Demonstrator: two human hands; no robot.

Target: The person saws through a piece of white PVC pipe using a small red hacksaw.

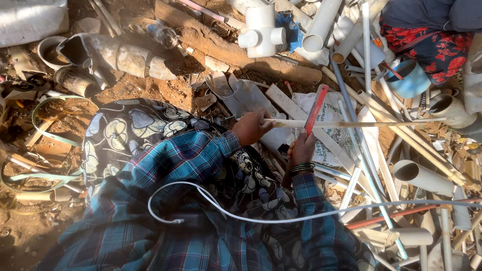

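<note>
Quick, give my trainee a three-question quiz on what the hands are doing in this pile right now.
1. True or false: the left hand grips the thin pale plastic strip.
2. What does the right hand hold? A) red flat saw-like tool B) white plastic pipe tee fitting
3. Which wrist wears the dark bangles?

Key: 1 true; 2 A; 3 right.

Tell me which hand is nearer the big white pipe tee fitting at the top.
Left. The left hand, gripping the thin pale rod, lies below the white tee fitting; the right hand, holding the red saw, sits lower still.
</note>
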